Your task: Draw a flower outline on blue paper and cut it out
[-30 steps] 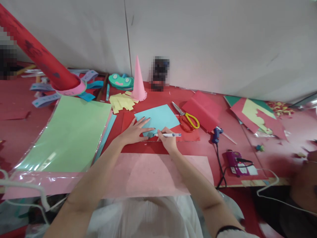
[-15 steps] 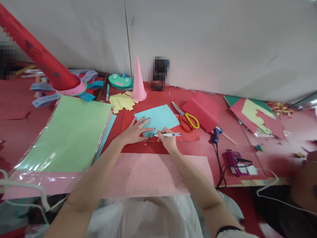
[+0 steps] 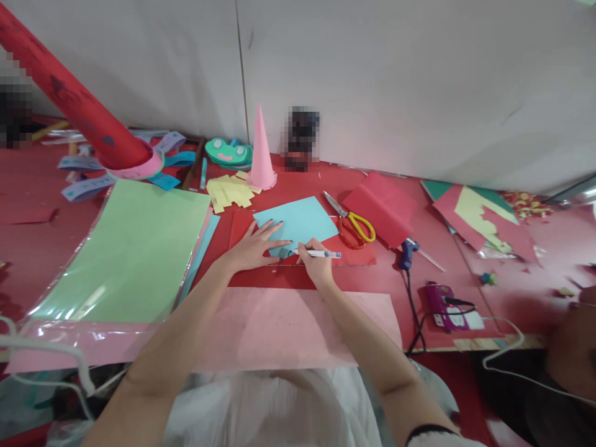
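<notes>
My left hand (image 3: 254, 248) lies with fingers spread over the left side of a light blue sheet of paper (image 3: 302, 217). Pinched in my right hand (image 3: 315, 261) is a white pen (image 3: 326, 254), its tip close to the paper's lower edge; whether it touches is too small to tell. Under the blue sheet lies red paper (image 3: 358, 256). Just right of it rest scissors (image 3: 358, 226) with yellow and red handles, blades pointing up and left. A pink paper cone (image 3: 261, 155) stands behind, beside a pile of pale yellow paper strips (image 3: 228, 192).
Green paper in a clear sleeve (image 3: 135, 254) lies left, below a red tube (image 3: 93, 105). Pink paper (image 3: 298, 329) spans the table's front edge. A blue glue gun (image 3: 408, 253) and purple power strip (image 3: 442, 304) with cords are right. Part of another person (image 3: 570, 341) shows far right.
The pen and my right hand have shifted very slightly to the right along the blue paper's lower edge. My left hand stays in place.
</notes>
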A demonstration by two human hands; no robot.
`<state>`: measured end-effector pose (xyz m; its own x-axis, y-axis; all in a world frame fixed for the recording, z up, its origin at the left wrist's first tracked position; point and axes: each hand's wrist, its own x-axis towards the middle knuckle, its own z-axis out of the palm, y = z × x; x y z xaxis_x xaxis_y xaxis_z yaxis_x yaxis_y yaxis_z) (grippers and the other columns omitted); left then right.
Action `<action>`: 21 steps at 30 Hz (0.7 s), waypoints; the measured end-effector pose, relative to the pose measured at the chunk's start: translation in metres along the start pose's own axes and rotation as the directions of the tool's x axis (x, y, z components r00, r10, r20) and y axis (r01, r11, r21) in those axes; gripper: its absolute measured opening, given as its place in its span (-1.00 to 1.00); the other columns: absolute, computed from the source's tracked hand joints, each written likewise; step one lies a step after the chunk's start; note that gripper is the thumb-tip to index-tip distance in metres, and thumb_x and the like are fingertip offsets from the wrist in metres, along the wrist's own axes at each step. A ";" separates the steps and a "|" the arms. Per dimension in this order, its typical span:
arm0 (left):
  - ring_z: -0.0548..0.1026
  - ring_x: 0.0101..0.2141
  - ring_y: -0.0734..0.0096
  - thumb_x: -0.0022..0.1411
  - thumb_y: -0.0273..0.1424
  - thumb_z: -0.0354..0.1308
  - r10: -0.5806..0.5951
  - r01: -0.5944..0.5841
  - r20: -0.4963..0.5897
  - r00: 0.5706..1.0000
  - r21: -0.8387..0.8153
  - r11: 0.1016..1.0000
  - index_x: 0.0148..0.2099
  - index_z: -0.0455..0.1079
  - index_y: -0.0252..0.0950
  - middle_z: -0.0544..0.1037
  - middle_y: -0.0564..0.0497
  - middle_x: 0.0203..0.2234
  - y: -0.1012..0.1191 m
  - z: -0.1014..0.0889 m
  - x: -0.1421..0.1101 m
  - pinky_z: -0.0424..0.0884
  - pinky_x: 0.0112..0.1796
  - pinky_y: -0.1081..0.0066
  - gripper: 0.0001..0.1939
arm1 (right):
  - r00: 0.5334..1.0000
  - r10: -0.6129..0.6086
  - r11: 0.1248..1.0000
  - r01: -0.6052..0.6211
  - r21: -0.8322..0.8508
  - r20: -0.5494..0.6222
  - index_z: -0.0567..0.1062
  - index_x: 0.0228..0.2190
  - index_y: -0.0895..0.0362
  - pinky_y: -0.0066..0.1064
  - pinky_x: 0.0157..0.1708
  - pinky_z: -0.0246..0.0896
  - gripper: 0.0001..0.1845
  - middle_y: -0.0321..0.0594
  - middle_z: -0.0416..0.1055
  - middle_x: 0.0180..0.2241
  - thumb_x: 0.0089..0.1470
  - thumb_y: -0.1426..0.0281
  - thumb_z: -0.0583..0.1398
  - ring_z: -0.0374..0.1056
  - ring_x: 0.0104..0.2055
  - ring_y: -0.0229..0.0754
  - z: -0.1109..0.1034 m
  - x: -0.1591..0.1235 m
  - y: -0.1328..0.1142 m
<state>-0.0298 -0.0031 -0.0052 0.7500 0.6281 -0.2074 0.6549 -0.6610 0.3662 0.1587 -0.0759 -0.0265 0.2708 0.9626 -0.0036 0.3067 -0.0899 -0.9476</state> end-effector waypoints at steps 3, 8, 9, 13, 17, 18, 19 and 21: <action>-0.26 0.35 0.07 0.33 -0.15 0.04 0.008 -0.008 -0.008 1.000 -0.003 1.000 0.28 0.16 0.16 -0.22 0.18 0.39 0.000 -0.001 0.000 -0.31 0.25 -0.10 -0.52 | 1.000 -0.016 0.999 0.015 -0.032 -0.018 0.19 -0.64 0.04 -0.42 -0.46 0.18 -0.61 -0.40 0.33 -0.73 0.07 0.12 0.13 0.25 -0.62 -0.26 0.001 0.000 0.001; -0.27 0.36 0.10 0.33 -0.17 0.05 0.004 -0.004 -0.009 1.000 -0.005 1.000 0.28 0.15 0.15 -0.22 0.15 0.39 0.001 -0.001 -0.001 -0.32 0.25 -0.09 -0.51 | 0.999 -0.029 0.998 0.027 -0.054 -0.037 0.17 -0.65 0.04 -0.43 -0.48 0.15 -0.60 -0.41 0.30 -0.74 0.07 0.13 0.13 0.23 -0.63 -0.27 0.002 -0.001 0.000; -0.27 0.36 0.11 0.33 -0.18 0.06 0.001 -0.001 -0.004 1.000 -0.004 1.000 0.28 0.16 0.14 -0.22 0.13 0.39 0.001 -0.001 -0.001 -0.32 0.25 -0.08 -0.51 | 0.999 -0.028 0.998 0.026 -0.053 -0.042 0.17 -0.65 0.04 -0.43 -0.48 0.14 -0.60 -0.41 0.29 -0.74 0.07 0.14 0.13 0.22 -0.63 -0.27 0.001 -0.001 -0.001; -0.26 0.36 0.11 0.33 -0.18 0.05 0.005 -0.005 -0.003 1.000 0.002 1.000 0.28 0.16 0.12 -0.22 0.13 0.39 0.002 -0.002 -0.001 -0.33 0.25 -0.08 -0.51 | 0.999 -0.018 1.000 0.018 -0.007 -0.041 0.16 -0.65 0.04 -0.43 -0.46 0.14 -0.62 -0.42 0.29 -0.75 0.07 0.17 0.13 0.20 -0.64 -0.28 0.000 -0.001 -0.002; -0.27 0.36 0.11 0.34 -0.18 0.04 -0.002 0.002 0.004 1.000 0.000 1.000 0.28 0.17 0.11 -0.22 0.13 0.39 0.003 -0.003 -0.002 -0.31 0.25 -0.07 -0.52 | 0.999 -0.034 0.999 0.034 0.020 -0.005 0.19 -0.64 0.04 -0.43 -0.45 0.16 -0.62 -0.40 0.32 -0.74 0.07 0.16 0.14 0.24 -0.63 -0.27 -0.001 -0.001 -0.002; -0.26 0.36 0.11 0.34 -0.17 0.04 -0.002 0.002 0.004 1.000 0.000 1.000 0.28 0.17 0.11 -0.22 0.13 0.39 0.002 -0.003 -0.002 -0.30 0.25 -0.07 -0.52 | 0.999 -0.036 0.999 0.036 0.017 0.009 0.19 -0.64 0.04 -0.43 -0.45 0.16 -0.62 -0.39 0.33 -0.73 0.07 0.15 0.14 0.25 -0.62 -0.27 -0.001 -0.001 -0.001; -0.26 0.36 0.11 0.34 -0.17 0.03 -0.001 0.001 0.001 1.000 -0.001 1.000 0.28 0.17 0.12 -0.22 0.14 0.39 0.002 -0.003 -0.002 -0.30 0.25 -0.07 -0.53 | 0.999 -0.035 0.999 0.035 0.015 0.020 0.20 -0.65 0.05 -0.43 -0.45 0.17 -0.61 -0.39 0.34 -0.73 0.07 0.15 0.14 0.26 -0.62 -0.27 -0.001 -0.001 -0.001; -0.26 0.36 0.10 0.34 -0.14 0.01 0.006 -0.006 -0.009 1.000 -0.007 1.000 0.28 0.16 0.15 -0.22 0.17 0.39 0.002 -0.002 -0.002 -0.31 0.25 -0.07 -0.53 | 0.999 -0.034 0.999 0.033 0.012 0.025 0.19 -0.64 0.05 -0.43 -0.45 0.17 -0.60 -0.39 0.34 -0.73 0.07 0.13 0.15 0.26 -0.62 -0.26 -0.001 -0.001 -0.001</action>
<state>-0.0301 -0.0044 -0.0024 0.7528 0.6282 -0.1967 0.6499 -0.6616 0.3741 0.1590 -0.0769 -0.0255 0.2374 0.9712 0.0203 0.3050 -0.0547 -0.9508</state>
